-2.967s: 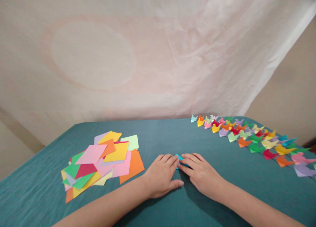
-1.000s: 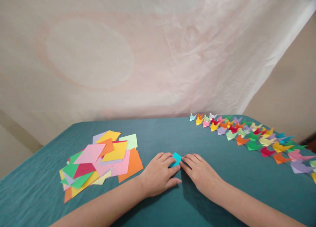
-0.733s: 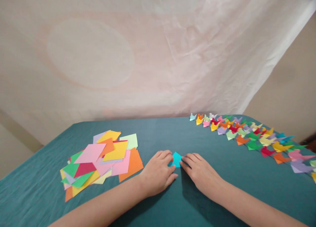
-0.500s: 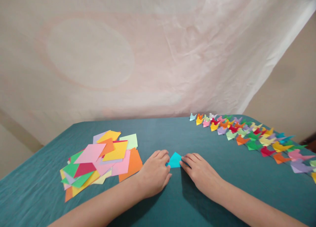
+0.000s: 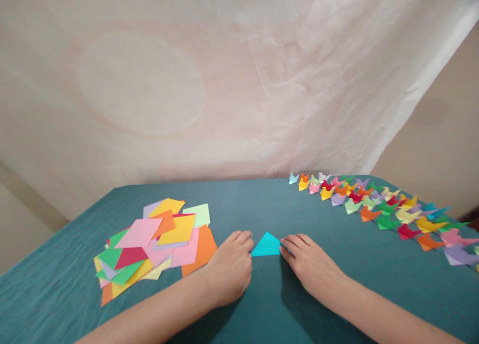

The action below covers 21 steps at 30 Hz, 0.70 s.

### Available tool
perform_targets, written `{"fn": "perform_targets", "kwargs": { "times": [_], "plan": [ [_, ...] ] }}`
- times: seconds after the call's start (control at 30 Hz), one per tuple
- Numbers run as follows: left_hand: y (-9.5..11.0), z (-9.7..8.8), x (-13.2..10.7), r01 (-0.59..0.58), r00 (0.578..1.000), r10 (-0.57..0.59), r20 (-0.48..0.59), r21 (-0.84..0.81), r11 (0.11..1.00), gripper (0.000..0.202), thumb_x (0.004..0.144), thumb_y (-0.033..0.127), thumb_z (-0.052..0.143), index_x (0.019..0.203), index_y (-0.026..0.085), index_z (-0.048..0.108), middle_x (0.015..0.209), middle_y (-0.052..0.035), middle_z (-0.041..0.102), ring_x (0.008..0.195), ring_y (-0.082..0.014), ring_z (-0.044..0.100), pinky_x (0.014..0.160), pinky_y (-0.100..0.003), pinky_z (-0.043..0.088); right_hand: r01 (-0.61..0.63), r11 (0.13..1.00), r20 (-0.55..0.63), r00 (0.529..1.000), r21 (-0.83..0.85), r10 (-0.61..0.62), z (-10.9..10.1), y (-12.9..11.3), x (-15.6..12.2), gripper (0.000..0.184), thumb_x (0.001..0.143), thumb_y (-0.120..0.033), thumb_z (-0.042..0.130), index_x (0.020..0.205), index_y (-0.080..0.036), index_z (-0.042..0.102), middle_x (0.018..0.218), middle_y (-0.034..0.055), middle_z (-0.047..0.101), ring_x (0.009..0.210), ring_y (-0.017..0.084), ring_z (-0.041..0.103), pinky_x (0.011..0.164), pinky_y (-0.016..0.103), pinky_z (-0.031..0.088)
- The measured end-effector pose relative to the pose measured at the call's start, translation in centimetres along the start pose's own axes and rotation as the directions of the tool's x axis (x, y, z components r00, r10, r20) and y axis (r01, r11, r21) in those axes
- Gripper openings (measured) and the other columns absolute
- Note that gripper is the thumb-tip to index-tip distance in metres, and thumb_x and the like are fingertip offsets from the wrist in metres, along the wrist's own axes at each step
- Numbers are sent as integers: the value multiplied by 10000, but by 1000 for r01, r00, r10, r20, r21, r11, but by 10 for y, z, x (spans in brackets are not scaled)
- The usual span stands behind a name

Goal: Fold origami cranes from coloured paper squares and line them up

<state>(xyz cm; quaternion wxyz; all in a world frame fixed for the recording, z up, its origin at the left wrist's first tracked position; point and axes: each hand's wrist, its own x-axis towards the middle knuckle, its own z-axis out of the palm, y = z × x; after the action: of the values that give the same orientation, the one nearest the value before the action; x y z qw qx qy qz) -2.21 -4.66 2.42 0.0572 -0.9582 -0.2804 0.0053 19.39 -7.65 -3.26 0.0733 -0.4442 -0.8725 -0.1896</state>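
A bright blue piece of origami paper [image 5: 266, 246], folded into a triangle, lies on the table between my hands with its point facing away from me. My left hand [image 5: 234, 266] is at the paper's left corner, its fingers bent and held together; the thumb is mostly hidden, and the corner meets the fingertips. On the other side, my right hand [image 5: 309, 259] pinches the right corner between thumb and fingers.
Loose square papers in many colours [image 5: 149, 246] form a pile left of my left hand. Rows of small folded paper birds [image 5: 385, 206] stand along the right side. A dark green cloth [image 5: 247, 204] covers the table, and a pale hanging sheet [image 5: 232, 84] rises behind it.
My hands have moved slightly apart along the blue paper, the left one leftward and the right one rightward. More of the triangle shows now, its left corner included.
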Motion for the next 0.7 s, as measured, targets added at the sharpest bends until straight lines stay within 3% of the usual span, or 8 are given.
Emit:
{"fn": "perform_targets", "kwargs": {
  "times": [0.27,0.43,0.57,0.7],
  "plan": [
    [-1,4,1,-19,999,17,-44,-45,999,170,795,236,533,771,118,653,955,-121,607,1061,-277,478,924,-394,355,-72,995,38,997,-62,74,-6,6,-5,118,728,-72,588,653,-154,627,748,92,592,777,242,520,691,378,372],
    [-8,14,9,48,996,-55,-73,-90,995,183,834,286,530,780,125,600,805,-81,589,825,-222,551,781,-355,430,-149,988,-15,989,44,149,-4,9,-1,199,739,-20,537,633,-161,629,706,57,588,746,196,527,714,340,373],
    [-17,31,14,104,985,-125,-120,-167,980,270,856,405,509,759,157,559,801,-49,562,785,-200,540,701,-319,435,-284,917,-33,952,279,305,-3,11,1,214,794,-42,478,806,-177,645,822,39,622,804,177,547,764,327,389],
    [-21,43,16,121,956,-210,-204,-379,918,304,814,426,575,993,182,536,982,-45,561,901,-189,529,778,-312,439,-310,806,-4,932,504,362,1,9,2,248,832,-184,521,1076,-187,566,1028,55,606,934,198,536,814,351,413]
  ]
}}
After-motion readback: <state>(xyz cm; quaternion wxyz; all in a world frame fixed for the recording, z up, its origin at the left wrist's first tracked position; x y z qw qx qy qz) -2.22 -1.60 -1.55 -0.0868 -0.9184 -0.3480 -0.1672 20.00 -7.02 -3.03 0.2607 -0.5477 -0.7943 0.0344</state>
